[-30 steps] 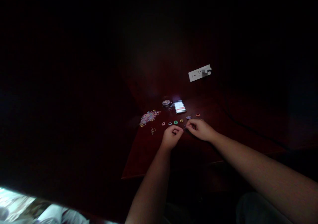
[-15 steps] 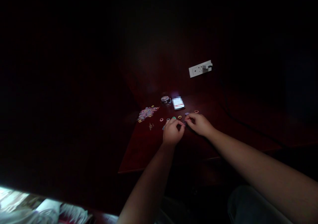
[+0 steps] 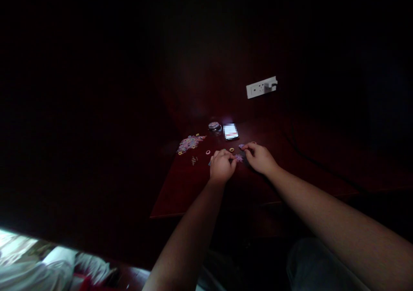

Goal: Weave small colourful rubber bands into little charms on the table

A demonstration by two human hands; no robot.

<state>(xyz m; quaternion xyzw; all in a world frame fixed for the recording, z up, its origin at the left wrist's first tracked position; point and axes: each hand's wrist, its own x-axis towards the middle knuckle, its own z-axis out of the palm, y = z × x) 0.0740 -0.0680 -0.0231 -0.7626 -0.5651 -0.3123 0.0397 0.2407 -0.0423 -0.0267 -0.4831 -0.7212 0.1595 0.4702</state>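
My left hand (image 3: 222,166) rests low over the dark red table, thumb and forefinger closed at the edge of a small frilly purple bunch (image 3: 239,158), perhaps gathered hair ties. To its right, my right hand (image 3: 260,158) has its fingertips pinched at a small purple piece (image 3: 241,147), whose kind is too small to make out. A yellow ring-shaped hair tie (image 3: 231,150) lies between and beyond the hands, and a pink one (image 3: 208,152) is left of them. Other small coloured pieces are partly hidden beneath my left hand.
A heap of colourful small bands (image 3: 191,143) lies at the table's left, with small brownish pieces (image 3: 193,160) nearer me. Behind are a round clear container (image 3: 214,128) and a lit phone (image 3: 230,131). A socket strip (image 3: 261,87) with a plug is on the wall; a dark cable trails right.
My right hand has moved from beside my left fingertips slightly away to the purple piece. The frilly purple bunch now shows between the hands. The view has shifted a little.
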